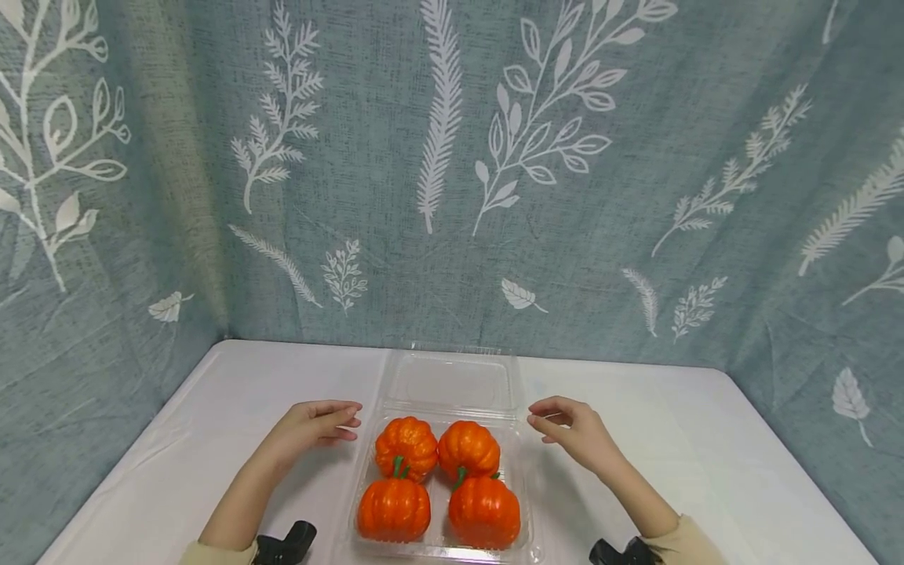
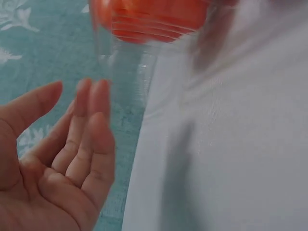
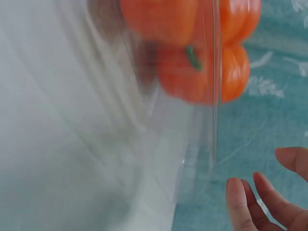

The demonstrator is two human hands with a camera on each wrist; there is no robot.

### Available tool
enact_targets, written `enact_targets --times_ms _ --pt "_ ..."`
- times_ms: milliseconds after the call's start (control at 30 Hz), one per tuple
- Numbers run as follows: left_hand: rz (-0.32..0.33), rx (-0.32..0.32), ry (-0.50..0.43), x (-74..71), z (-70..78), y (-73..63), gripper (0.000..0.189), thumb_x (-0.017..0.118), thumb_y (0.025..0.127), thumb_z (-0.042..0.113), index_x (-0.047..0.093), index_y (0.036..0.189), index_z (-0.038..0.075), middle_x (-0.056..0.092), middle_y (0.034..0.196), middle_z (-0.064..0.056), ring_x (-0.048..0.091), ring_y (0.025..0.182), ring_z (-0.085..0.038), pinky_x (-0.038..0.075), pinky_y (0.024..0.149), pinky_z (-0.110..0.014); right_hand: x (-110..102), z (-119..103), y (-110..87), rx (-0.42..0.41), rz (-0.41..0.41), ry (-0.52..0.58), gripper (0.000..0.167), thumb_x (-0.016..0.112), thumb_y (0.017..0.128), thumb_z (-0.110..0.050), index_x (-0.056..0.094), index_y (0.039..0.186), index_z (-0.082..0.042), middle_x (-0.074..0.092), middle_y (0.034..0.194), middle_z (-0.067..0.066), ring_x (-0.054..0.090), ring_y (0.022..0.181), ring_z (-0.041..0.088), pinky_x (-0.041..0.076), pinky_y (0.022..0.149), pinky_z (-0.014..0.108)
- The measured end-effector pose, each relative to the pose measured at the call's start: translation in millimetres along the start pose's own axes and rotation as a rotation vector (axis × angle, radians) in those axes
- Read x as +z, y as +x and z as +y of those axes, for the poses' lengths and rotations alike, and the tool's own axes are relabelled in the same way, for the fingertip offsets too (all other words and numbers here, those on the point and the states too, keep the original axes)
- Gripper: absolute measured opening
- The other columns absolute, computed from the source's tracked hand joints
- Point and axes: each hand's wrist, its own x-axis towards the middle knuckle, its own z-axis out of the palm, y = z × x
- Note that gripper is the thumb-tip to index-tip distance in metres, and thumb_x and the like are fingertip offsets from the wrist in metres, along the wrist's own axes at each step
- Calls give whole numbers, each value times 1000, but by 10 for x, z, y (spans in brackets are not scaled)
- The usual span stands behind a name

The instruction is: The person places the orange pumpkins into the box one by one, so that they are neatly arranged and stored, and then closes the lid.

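Note:
Several orange toy pumpkins (image 1: pixel 406 447) with green stems sit in two rows inside a clear plastic clamshell box (image 1: pixel 439 534). Its lid (image 1: pixel 452 380) is folded back flat toward the curtain. On the box's left, my left hand (image 1: pixel 311 430) hovers over the table with relaxed fingers and nothing in them. My right hand (image 1: pixel 575 431) is held out on the other side, fingers loosely bent, near the lid's hinge line. The left wrist view has the left hand (image 2: pixel 62 163) apart from the box wall, palm showing. In the right wrist view the right hand (image 3: pixel 269 202) is likewise apart from the box.
A white cloth covers the table (image 1: pixel 636 424). Behind it and along both sides hangs a blue-green curtain (image 1: pixel 395 275) with white leaf prints. Black wrist cameras (image 1: pixel 286 541) are strapped on both forearms, below beige sleeves.

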Motion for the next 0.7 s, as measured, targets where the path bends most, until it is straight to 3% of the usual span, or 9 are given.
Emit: enact_targets --times_ms 167,333,500,700 --pt "24 -35 29 21 75 187 48 57 91 27 52 120 -11 66 93 -9 66 77 -15 52 75 -30 -98 62 130 59 27 42 32 62 88 -19 61 107 6 65 102 17 64 90 28 54 69 31" --pt "12 -25 78 35 76 326 43 55 92 24 53 116 -12 68 91 -12 65 79 -18 52 75 -33 -98 115 231 124 55 59 31 62 88 -19 61 108 5 65 101 16 65 87 21 54 72 30" --pt "28 -45 142 115 43 436 43 53 93 29 55 111 -11 68 92 -13 65 81 -20 51 74 -34 -44 200 337 173 55 76 32 62 87 -18 61 110 5 65 102 12 63 92 24 52 78 32" --pt "66 -54 86 240 39 558 41 50 95 26 55 108 -12 67 85 -9 60 71 -10 49 64 -26 20 271 438 192 32 152 37 62 86 -15 57 113 11 65 101 20 65 88 29 53 74 33"
